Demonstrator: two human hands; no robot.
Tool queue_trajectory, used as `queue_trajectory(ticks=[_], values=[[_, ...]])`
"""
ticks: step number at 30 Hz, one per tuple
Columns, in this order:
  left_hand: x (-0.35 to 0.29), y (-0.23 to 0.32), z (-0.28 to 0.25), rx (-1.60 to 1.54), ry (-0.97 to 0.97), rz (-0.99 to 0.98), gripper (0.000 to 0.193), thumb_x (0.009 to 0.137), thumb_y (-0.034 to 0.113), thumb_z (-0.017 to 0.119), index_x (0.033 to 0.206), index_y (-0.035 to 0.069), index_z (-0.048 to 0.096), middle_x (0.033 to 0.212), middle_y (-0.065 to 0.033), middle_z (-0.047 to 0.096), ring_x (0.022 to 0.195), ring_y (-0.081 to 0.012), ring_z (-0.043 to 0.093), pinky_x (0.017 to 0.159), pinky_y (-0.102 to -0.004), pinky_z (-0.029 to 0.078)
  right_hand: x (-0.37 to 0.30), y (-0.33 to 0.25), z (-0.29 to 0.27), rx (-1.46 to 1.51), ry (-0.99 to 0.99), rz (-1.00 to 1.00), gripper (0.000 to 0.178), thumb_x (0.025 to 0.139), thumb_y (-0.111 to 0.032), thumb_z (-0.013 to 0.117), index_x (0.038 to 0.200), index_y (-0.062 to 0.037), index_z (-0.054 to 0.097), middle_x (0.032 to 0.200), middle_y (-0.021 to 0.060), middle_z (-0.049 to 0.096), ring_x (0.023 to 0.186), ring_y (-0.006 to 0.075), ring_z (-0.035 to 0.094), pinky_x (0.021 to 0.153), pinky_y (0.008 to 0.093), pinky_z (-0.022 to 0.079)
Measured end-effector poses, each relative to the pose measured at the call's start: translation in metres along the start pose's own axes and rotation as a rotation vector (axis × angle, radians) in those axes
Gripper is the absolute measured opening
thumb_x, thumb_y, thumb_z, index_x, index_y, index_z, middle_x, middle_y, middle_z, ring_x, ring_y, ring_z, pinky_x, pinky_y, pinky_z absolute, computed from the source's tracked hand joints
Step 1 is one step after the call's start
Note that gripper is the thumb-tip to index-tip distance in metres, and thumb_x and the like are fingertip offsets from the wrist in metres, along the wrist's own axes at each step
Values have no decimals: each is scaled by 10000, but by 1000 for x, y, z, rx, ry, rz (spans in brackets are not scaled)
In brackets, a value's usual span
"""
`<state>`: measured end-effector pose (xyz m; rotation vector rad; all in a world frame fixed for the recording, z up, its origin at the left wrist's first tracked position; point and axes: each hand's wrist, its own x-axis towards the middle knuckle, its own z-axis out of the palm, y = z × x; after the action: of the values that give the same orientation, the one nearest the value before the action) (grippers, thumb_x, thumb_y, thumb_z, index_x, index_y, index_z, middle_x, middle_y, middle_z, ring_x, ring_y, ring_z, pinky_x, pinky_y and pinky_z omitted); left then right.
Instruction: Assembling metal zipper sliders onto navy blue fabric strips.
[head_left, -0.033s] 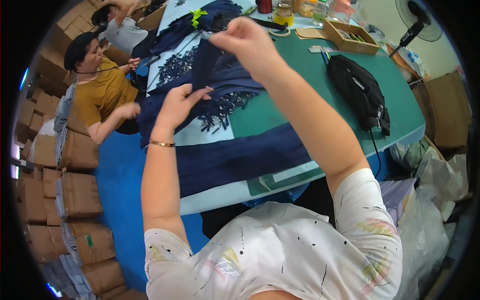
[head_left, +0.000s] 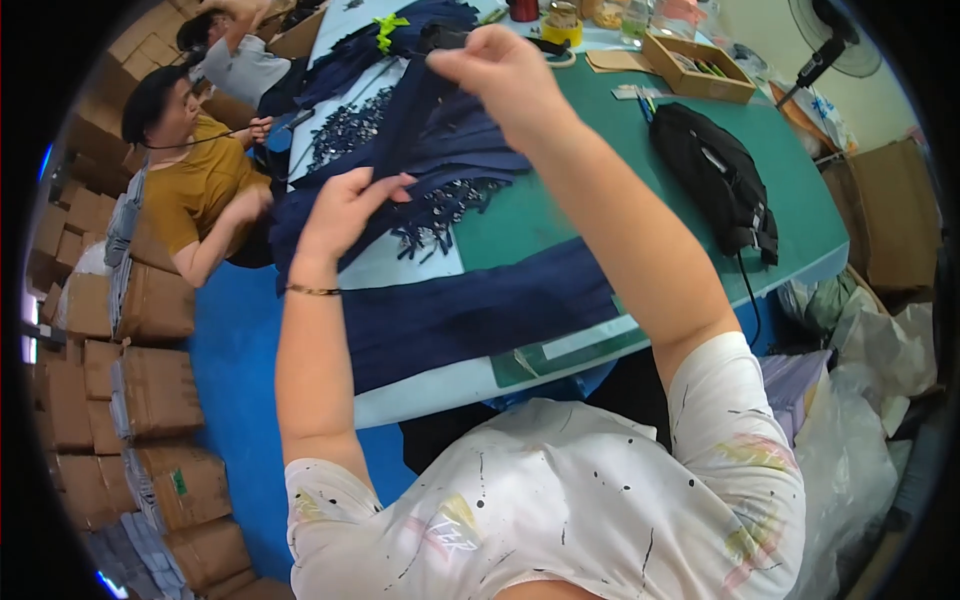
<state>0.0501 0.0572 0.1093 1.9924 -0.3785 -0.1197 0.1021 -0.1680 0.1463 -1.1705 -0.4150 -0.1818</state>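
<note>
My right hand [head_left: 505, 80] is raised over the far part of the table, its thumb and fingers pinched on the upper end of a dark navy strip [head_left: 405, 115], probably zipper tape. The strip runs down to my left hand [head_left: 340, 215], which is closed around its lower part with the thumb pointing right. Below it lie a layered bundle of navy strips [head_left: 465, 135] and a heap of small dark pieces with shiny metal bits [head_left: 430, 225], which look like zipper pulls. A wide navy band of strips [head_left: 480, 305] stretches along the near table edge.
Beyond lie more small pieces [head_left: 350, 130] and a navy bundle with a yellow-green tie [head_left: 388, 32]. A black bag [head_left: 710, 175], wooden tray [head_left: 725, 85] and fan [head_left: 830, 55] are right. A person in mustard [head_left: 205, 190] sits left, near stacked cartons [head_left: 160, 380].
Both hands keep their hold on the strip. My left hand sits slightly further left, and the whole view has shifted a little. The person in mustard has moved a hand.
</note>
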Motion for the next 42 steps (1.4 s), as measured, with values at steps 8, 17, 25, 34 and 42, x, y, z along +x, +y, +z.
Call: queue_trajectory(ticks=[8, 17, 25, 34, 42], values=[[0, 2, -30, 36, -216, -94, 229, 904, 184, 569, 793, 4, 656, 789, -39, 656, 807, -102, 602, 811, -228, 440, 5, 55, -49, 178, 309, 325, 203, 777, -36, 715, 766, -55, 513, 676, 7, 529, 529, 63, 500, 454, 161, 422], [11, 3, 7, 1300, 546, 641, 320, 776, 239, 686, 1027, 52, 621, 944, -126, 614, 870, -309, 582, 770, -333, 452, 11, 91, -91, -296, 455, 268, 306, 803, -190, 712, 1012, -26, 560, 829, 52, 592, 685, 134, 570, 607, 276, 493], [-92, -3, 112, 337, -353, 217, 247, 714, 64, 719, 909, 10, 579, 875, -95, 549, 766, -228, 564, 704, -304, 485, -107, 22, -109, -760, -796, 291, 95, 831, -114, 647, 878, -35, 624, 815, 24, 633, 749, 93, 574, 687, 249, 476], [-120, -23, 147, 409, -8, 153, 274, 664, 21, 733, 879, 7, 564, 824, -84, 525, 784, -228, 520, 707, -311, 452, -216, 0, -116, -1244, -571, 93, 280, 673, -182, 761, 879, -81, 601, 913, 61, 547, 907, 257, 531, 809, 353, 420], [-125, -16, 149, 388, 37, 149, 266, 609, -23, 742, 793, 32, 558, 722, -56, 489, 705, -206, 481, 634, -294, 409, -237, -6, -128, -1338, -184, 222, 365, 674, -227, 777, 938, -67, 583, 887, 76, 559, 886, 259, 544, 737, 341, 451]])
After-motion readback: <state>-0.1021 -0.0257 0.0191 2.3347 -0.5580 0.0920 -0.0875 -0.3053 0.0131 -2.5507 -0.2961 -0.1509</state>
